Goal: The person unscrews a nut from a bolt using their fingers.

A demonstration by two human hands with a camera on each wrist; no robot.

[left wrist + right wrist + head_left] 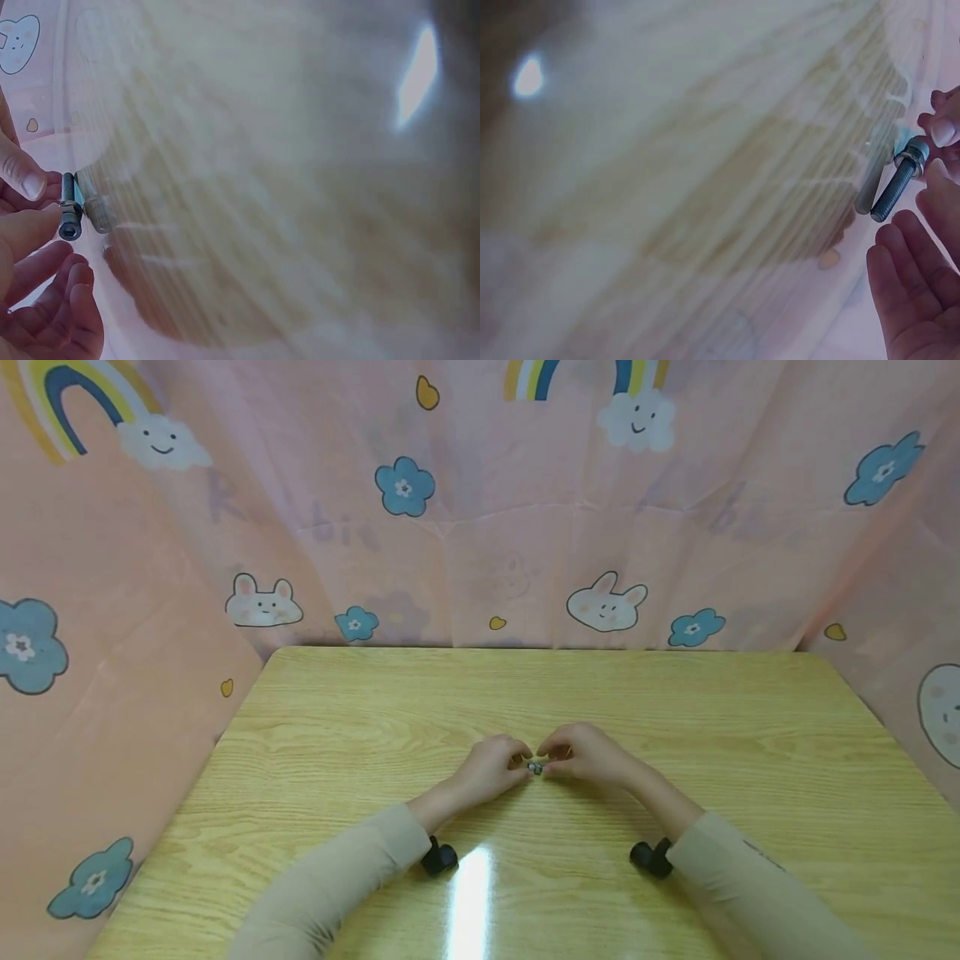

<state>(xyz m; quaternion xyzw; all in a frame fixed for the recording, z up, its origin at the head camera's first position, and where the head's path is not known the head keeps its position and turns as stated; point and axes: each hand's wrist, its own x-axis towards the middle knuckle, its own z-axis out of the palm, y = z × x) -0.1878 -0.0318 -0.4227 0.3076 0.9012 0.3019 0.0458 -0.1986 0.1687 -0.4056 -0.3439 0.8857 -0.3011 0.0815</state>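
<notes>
- Fingers (71, 296) of the left hand (491, 768) come in curled, thumb against a socket-head bolt (898, 182), a gap arching up to the index: a light pinch, it seems, suiting something so small.
- Right hand (588, 756) mirrors it, fingers loosely bent, thumb at that same bolt; how firmly either one grips, no telling.
- And the bolt sits right between the hands, hex recess facing the left wrist, threaded shank pointing rightward, probably so each hand gets an end.
- Up by the head, a ring (910, 161), washer or nut, close to the thumbs.
- Just below, wood-grain table (337, 710); contact with the bolt is unclear.
- Black wrist cameras (438, 858) jut inward, presumably to watch the fingertips.
</notes>
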